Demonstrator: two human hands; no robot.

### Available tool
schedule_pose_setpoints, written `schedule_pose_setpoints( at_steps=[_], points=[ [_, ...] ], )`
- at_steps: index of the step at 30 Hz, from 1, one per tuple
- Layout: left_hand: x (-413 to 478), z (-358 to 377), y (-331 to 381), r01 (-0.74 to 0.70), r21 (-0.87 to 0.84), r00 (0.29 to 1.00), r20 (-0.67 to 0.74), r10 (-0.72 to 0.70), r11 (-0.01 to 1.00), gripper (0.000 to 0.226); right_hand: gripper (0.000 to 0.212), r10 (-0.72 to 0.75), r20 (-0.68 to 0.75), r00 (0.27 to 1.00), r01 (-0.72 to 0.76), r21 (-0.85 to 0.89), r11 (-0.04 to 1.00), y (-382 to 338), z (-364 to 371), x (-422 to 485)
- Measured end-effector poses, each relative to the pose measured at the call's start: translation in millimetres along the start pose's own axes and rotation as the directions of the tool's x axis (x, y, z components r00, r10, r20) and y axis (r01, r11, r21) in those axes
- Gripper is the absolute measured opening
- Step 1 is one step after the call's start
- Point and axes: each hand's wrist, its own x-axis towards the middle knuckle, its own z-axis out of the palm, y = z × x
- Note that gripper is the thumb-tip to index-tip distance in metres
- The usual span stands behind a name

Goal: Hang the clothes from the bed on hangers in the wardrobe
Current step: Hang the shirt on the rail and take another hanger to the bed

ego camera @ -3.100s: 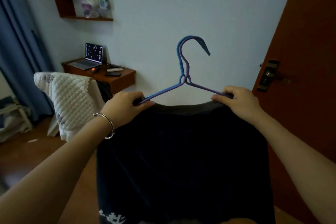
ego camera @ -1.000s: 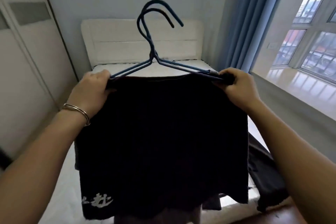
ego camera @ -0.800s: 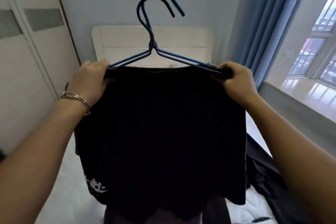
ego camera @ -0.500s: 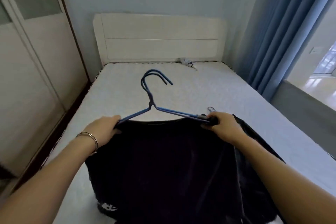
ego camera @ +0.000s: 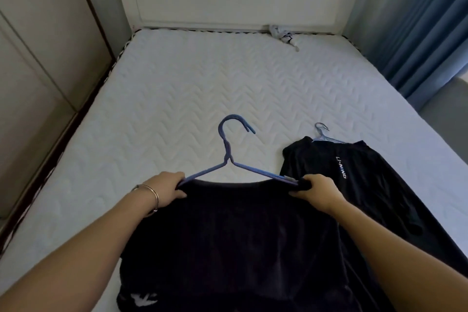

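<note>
— At lower centre of the frame, where did the blue hanger (ego camera: 228,158) sit?
— Over the mattress (ego camera: 202,83); left hand (ego camera: 167,189) and right hand (ego camera: 316,194) each clenched one end, with the black garment (ego camera: 235,235)'s top edge.

A dark garment (ego camera: 240,235) with a white print at its lower left hem sits on a blue wire hanger (ego camera: 228,157), hook pointing up the bed, and spreads over the near end of the white quilted bed (ego camera: 190,88). The left hand (ego camera: 167,189) and right hand (ego camera: 316,191) grip its 2 shoulder ends. Just to its right lies another black garment (ego camera: 354,185) with white lettering, on a paler hanger (ego camera: 321,134). The wardrobe (ego camera: 38,45) stands at the left, doors closed.
</note>
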Motion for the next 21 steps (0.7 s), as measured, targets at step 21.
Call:
schedule_pose_setpoints(
  at_steps=[21],
  points=[
    [234.0, 206.0, -16.2, 0.177, 0.058, 0.983, -0.054, -0.174, 0.982, 0.067, 0.058, 0.012, 0.137, 0.990, 0.033, -0.315, 0.948, 80.7, 213.8, 237.0]
  ],
)
